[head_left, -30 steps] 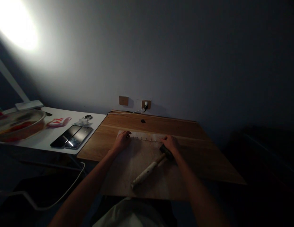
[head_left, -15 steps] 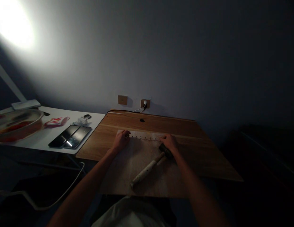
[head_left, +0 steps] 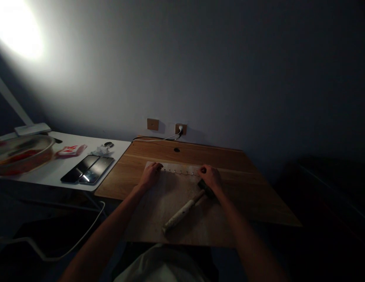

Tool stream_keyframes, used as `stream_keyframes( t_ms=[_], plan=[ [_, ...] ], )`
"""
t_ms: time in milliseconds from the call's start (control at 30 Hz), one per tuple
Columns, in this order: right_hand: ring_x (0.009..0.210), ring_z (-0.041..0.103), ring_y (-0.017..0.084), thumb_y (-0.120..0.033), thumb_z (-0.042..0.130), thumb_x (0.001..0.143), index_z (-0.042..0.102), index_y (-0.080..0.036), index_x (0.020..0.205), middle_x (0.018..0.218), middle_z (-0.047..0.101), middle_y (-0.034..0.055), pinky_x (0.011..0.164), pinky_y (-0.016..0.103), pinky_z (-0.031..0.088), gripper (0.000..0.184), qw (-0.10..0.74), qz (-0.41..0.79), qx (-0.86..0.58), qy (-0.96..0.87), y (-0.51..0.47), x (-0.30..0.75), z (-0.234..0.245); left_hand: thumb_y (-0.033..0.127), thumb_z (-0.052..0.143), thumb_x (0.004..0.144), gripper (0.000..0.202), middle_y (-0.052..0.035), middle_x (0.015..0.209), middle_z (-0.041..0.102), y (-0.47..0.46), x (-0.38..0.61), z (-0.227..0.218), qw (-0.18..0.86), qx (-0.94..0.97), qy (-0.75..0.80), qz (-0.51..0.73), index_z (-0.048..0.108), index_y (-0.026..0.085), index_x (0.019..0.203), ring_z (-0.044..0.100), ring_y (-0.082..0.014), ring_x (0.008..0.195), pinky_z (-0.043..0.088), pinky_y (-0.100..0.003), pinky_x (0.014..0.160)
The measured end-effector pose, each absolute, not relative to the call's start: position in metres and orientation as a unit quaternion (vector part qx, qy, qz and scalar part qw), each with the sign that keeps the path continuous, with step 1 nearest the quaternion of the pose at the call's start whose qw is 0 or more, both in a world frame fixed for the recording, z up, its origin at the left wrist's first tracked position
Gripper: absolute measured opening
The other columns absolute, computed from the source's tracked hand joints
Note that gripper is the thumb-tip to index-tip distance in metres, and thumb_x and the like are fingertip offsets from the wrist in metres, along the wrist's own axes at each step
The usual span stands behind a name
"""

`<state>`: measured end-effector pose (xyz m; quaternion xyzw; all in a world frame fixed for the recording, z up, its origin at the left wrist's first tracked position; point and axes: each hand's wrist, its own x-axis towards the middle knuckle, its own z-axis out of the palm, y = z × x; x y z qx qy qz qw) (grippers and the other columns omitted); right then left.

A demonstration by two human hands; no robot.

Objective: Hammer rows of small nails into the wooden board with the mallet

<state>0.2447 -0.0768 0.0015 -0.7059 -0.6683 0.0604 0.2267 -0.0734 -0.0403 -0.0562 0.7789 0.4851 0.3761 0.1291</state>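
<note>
A pale wooden board [head_left: 170, 203] lies on the brown desk [head_left: 247, 188] in front of me, with a row of several small nails [head_left: 180, 172] along its far edge. My left hand [head_left: 151, 175] rests on the board's far left corner, fingers curled at the first nail. My right hand [head_left: 210, 176] sits at the right end of the nail row, fingertips pinched there; what they pinch is too small to make out. A hammer [head_left: 185, 209] with a light handle lies on the board, its dark head under my right wrist.
A white table [head_left: 53, 172] at the left carries two dark phones [head_left: 88, 169], a red-and-white packet [head_left: 70, 149], small items and a glass dish [head_left: 20, 154]. Wall sockets [head_left: 181, 128] with a plugged white cable are behind the desk. A cable [head_left: 82, 235] hangs below.
My right hand's fingers have shifted slightly left along the nail row. The left hand and hammer stay put; the view drifted a little.
</note>
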Motion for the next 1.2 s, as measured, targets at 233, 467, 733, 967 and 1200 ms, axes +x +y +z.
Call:
stream_keyframes(
  t_ms=[233,467,733,967,1200],
  plan=[
    [0.086,0.074,0.02,-0.022,0.067,0.09,0.073,-0.023,0.087,0.091,0.081,0.0059,0.073,0.025,0.046,0.007,0.222,0.054,-0.687,-0.69,-0.078,0.238,0.011,0.004,0.05,0.082,0.033,-0.0097,0.102,0.074,-0.041,-0.073,-0.057,0.126,0.774,0.49,0.381,0.073,0.017,0.103,0.07,-0.0214,0.092,0.056,-0.032,0.084],
    [0.082,0.073,0.017,-0.019,0.066,0.089,0.071,-0.024,0.087,0.087,0.079,0.0023,0.074,0.023,0.048,0.007,0.24,0.076,-0.668,-0.7,-0.072,0.228,0.008,0.01,0.059,0.08,0.028,-0.0101,0.101,0.074,-0.043,-0.073,-0.056,0.103,0.771,0.523,0.35,0.073,0.017,0.104,0.069,-0.0237,0.092,0.055,-0.034,0.086],
    [0.087,0.075,0.017,-0.015,0.065,0.088,0.072,-0.025,0.093,0.094,0.081,0.0026,0.081,0.024,0.051,0.013,0.252,0.097,-0.657,-0.704,-0.071,0.231,0.002,0.009,0.058,0.079,0.03,-0.0084,0.094,0.076,-0.047,-0.073,-0.048,0.133,0.75,0.543,0.354,0.073,0.017,0.104,0.07,-0.0221,0.085,0.056,-0.033,0.083],
    [0.095,0.075,0.019,-0.013,0.065,0.088,0.074,-0.025,0.095,0.099,0.081,0.0037,0.088,0.028,0.053,0.016,0.246,0.098,-0.645,-0.717,-0.071,0.231,0.001,0.01,0.062,0.077,0.028,-0.0079,0.095,0.076,-0.05,-0.071,-0.044,0.116,0.747,0.552,0.351,0.073,0.019,0.102,0.069,-0.0227,0.087,0.055,-0.033,0.085],
    [0.098,0.075,0.02,-0.014,0.066,0.089,0.076,-0.026,0.099,0.104,0.082,0.004,0.092,0.028,0.052,0.019,0.238,0.094,-0.642,-0.722,-0.071,0.232,-0.002,0.011,0.062,0.079,0.025,-0.0089,0.095,0.075,-0.049,-0.072,-0.044,0.119,0.744,0.562,0.341,0.074,0.018,0.1,0.07,-0.024,0.088,0.055,-0.034,0.084]
  ],
)
